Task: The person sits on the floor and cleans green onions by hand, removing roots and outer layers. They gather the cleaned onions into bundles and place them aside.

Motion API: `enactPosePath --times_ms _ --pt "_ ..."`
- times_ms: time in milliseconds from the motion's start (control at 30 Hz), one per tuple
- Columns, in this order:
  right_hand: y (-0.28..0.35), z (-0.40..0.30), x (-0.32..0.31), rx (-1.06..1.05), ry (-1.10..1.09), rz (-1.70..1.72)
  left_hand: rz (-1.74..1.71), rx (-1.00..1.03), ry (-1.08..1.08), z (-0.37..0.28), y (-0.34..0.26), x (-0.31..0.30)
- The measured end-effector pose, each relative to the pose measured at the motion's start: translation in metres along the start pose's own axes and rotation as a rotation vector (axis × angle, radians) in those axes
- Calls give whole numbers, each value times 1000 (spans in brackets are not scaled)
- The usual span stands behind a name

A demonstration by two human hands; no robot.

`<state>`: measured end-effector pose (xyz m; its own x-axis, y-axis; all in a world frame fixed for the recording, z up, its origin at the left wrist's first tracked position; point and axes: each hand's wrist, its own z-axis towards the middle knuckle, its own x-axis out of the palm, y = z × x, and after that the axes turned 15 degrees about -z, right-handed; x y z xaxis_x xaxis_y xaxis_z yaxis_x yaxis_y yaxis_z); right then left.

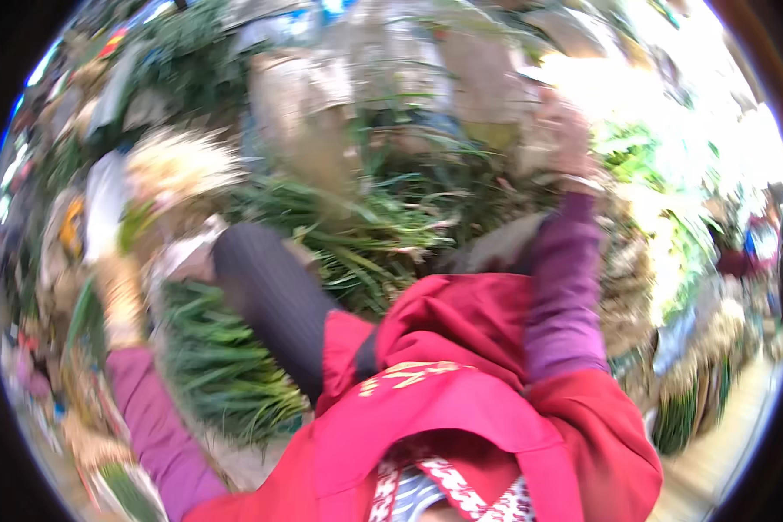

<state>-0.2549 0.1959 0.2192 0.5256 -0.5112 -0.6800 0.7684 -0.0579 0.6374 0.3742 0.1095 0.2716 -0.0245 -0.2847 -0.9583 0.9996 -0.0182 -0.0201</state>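
Observation:
My left hand reaches out at the left, blurred and bleached by sun. Right by its fingers are a long white shape, too washed out to name, and a bunch of pale, bristly vegetable roots. Whether the fingers grip either one is unclear. On the right, my right hand is raised, its fingers seemingly curled. A thin, flat, shiny thing shows at its fingertips, but glare hides what it is. Loose long green leaves, like scallions, lie in a heap between my knees.
Neatly bundled green stalks lie beside my dark-trousered leg. Ahead are woven sacks and more greens. Leafy greens sit in bright sun at the right. Rooted bundles stand near a pale floor edge.

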Motion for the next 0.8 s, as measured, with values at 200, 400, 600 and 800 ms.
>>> enactPosePath --times_ms 200,400,600,800 --pt "-180 -50 -174 651 -242 -365 -106 496 -182 2 -40 43" --pt "-196 -95 -201 647 -126 -973 -202 316 48 9 -67 31" --pt "42 -26 -65 202 14 -82 -1246 -213 853 -2 -85 3" --pt "227 -53 56 -489 266 327 -1358 -333 864 -45 -107 -7"
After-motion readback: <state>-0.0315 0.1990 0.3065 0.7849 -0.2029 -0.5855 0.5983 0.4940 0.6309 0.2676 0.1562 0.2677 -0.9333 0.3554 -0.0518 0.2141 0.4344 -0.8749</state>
